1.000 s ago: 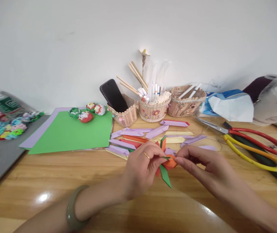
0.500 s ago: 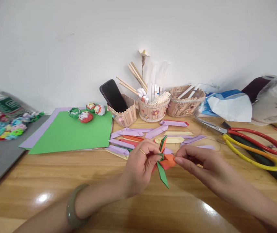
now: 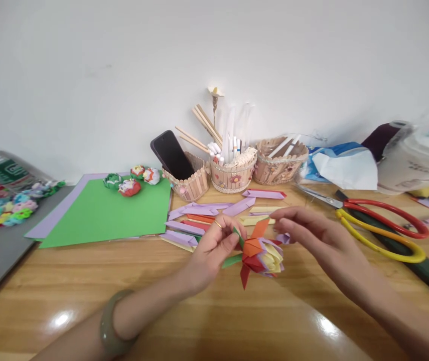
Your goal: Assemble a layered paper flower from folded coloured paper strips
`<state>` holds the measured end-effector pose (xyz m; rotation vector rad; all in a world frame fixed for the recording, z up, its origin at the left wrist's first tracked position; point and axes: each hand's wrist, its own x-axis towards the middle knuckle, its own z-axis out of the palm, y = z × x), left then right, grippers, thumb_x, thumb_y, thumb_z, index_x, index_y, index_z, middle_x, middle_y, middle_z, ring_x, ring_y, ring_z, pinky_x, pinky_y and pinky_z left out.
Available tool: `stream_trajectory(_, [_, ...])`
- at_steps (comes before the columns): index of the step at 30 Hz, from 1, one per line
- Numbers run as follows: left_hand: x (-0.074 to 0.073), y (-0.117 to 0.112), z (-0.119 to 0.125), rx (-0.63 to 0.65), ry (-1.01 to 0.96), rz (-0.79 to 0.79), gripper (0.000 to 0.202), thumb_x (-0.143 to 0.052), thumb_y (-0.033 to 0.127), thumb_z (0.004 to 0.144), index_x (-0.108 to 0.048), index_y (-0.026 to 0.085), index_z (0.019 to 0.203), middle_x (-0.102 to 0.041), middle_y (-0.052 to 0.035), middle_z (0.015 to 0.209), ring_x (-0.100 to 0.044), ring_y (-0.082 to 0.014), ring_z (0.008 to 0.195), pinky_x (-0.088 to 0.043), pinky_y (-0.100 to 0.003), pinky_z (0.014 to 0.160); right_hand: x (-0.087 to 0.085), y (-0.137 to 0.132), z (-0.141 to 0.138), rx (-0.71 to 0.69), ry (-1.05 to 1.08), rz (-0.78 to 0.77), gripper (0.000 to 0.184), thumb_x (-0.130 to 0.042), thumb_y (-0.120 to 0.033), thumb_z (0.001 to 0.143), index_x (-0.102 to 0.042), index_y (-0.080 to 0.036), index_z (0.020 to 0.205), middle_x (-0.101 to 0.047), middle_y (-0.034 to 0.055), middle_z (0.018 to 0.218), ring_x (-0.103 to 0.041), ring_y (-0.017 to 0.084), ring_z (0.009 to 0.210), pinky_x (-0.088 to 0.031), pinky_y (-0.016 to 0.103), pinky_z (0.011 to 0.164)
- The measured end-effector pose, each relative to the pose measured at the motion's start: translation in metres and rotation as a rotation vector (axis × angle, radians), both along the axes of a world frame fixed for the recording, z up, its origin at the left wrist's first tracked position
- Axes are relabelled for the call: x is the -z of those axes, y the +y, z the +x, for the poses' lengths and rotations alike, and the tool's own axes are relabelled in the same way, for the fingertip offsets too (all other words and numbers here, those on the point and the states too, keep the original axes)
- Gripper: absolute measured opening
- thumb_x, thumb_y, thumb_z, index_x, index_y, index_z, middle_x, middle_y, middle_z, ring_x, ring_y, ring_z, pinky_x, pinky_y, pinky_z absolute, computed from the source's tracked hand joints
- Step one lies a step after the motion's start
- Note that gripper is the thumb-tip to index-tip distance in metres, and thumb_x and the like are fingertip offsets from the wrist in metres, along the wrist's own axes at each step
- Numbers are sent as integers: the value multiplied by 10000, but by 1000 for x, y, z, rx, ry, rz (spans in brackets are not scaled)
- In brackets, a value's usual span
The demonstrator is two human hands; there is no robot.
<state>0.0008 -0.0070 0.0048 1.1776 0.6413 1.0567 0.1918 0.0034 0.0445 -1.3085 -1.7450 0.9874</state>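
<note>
My left hand (image 3: 214, 248) pinches the base of a folded paper flower (image 3: 261, 254) made of orange, red, purple, yellow and green strips, held just above the wooden table (image 3: 86, 286). The flower lies on its side with its purple and yellow petals turned toward the right. My right hand (image 3: 312, 235) hovers over the flower's far side, its fingers curled and pinched at an orange petal tip. A green bracelet sits on my left wrist and a ring on one left finger.
Folded purple, orange and yellow paper strips (image 3: 202, 215) lie behind the hands. Green and purple sheets (image 3: 109, 213) lie at left with small paper flowers (image 3: 129, 186). Stick baskets (image 3: 233, 173) hold a phone (image 3: 171, 155) and pens. Large scissors (image 3: 380, 225) lie at right.
The flower has been turned so its purple and yellow petals now show on the right. My right hand has lifted from the flower's side to above it. The view has shifted slightly.
</note>
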Motion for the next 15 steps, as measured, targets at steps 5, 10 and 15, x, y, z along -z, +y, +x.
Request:
stream_trajectory(5, [0,0,0,41,52,-77,223,-575,382,791,-495,174,802,-492,-11,788,-499,-114,747,-445,-237,688,0,-4,-9,-188,-75,-86,299,-510,-413,822,-636,-170,703,-642,20,638,-577,155,600,-438,251,524])
stream_trajectory(10, [-4,-2,0,-67,96,-135,176,-572,330,785,-573,168,856,-602,-31,822,-560,-131,763,-459,-253,696,6,-10,-10,-132,-142,136,171,-578,-333,810,-673,-191,800,-690,20,698,-607,146,616,-464,245,546])
stream_trajectory(15, [-9,-9,5,-211,333,94,139,-617,233,743,-663,151,845,-690,-71,851,-616,-167,781,-490,-286,705,13,-14,-9,-138,-210,541,70,-590,-227,810,-649,-196,831,-696,37,708,-625,145,602,-495,257,550])
